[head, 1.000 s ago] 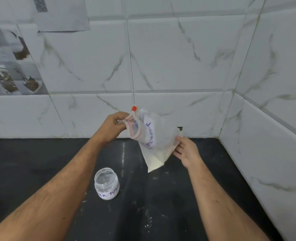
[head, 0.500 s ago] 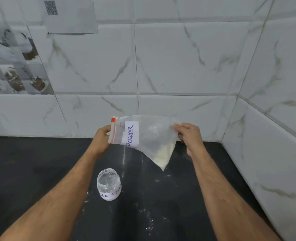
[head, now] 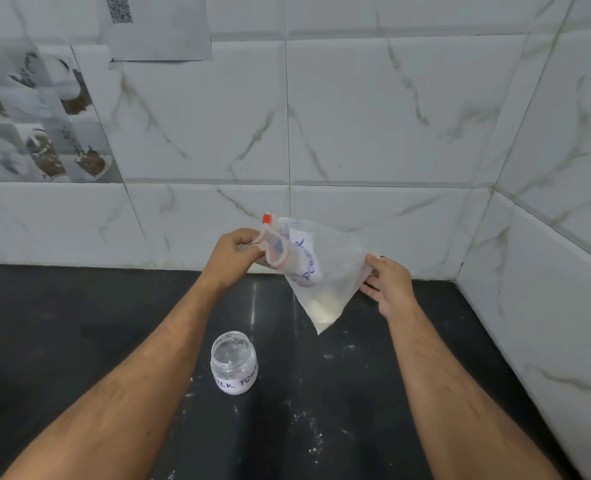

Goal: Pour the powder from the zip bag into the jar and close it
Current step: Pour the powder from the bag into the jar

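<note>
A clear zip bag (head: 325,271) with a red zip strip and a white "POWDER" label hangs in the air above the counter. White powder sits in its lowest corner. My left hand (head: 233,252) pinches the zip end, which is crumpled. My right hand (head: 387,285) pinches the bag's right corner. A small clear jar (head: 234,367), open, with a label reading "ILK POW", stands on the black counter below and left of the bag. No lid is in view.
The black counter (head: 79,323) carries scattered specks of white powder near the jar. White marble-look tiled walls (head: 373,116) close the back and the right side, meeting in a corner at the right. A paper sheet (head: 159,26) hangs on the back wall.
The zip end, stretched flat half a second ago, is now crumpled in my left hand. My right hand has dropped lower at the bag's corner. The jar has not moved.
</note>
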Motion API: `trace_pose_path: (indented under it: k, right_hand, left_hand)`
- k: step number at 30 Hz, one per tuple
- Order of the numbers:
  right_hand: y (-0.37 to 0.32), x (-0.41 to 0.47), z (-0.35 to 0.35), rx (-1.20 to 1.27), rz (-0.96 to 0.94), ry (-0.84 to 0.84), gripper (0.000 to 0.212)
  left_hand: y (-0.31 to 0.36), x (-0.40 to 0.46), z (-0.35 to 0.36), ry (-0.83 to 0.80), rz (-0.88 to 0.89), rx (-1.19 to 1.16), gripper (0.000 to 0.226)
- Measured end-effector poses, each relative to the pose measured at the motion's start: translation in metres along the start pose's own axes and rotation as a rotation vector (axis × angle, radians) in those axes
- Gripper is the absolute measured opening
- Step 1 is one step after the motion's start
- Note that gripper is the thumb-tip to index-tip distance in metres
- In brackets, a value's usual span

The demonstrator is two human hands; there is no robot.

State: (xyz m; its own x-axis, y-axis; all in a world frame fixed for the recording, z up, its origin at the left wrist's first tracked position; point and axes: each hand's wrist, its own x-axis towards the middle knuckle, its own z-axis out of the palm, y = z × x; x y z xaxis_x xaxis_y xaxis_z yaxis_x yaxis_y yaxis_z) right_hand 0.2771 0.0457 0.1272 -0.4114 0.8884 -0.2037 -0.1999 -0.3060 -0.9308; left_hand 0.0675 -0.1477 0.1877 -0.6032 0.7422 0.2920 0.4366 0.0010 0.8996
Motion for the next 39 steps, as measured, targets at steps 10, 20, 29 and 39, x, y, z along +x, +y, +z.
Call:
trace_pose_path:
  k: [10,20,29,39]
  right_hand:
    - [0.070,-0.016,0.023,0.087,0.236,0.117,0.047]
    - [0.119,-0.103,0.093,0.364,0.251,-0.003,0.072]
    - [0.095,-0.091,0.150,0.952,0.302,-0.155,0.119]
    - [0.087,-0.074,0.137,0.803,0.078,0.016,0.049]
  left_hand:
    - [0.066,0.027,0.019,-0.043,0.099,0.558,0.027]
    - [0.100,0.041,0.014,0.088,0.055,0.539,0.030]
    - [0.103,0.032,-0.016,-0.019,0.035,0.322,0.032]
    - [0.015,-0.011,-0.091,0.001,0.057,0.273,0.031]
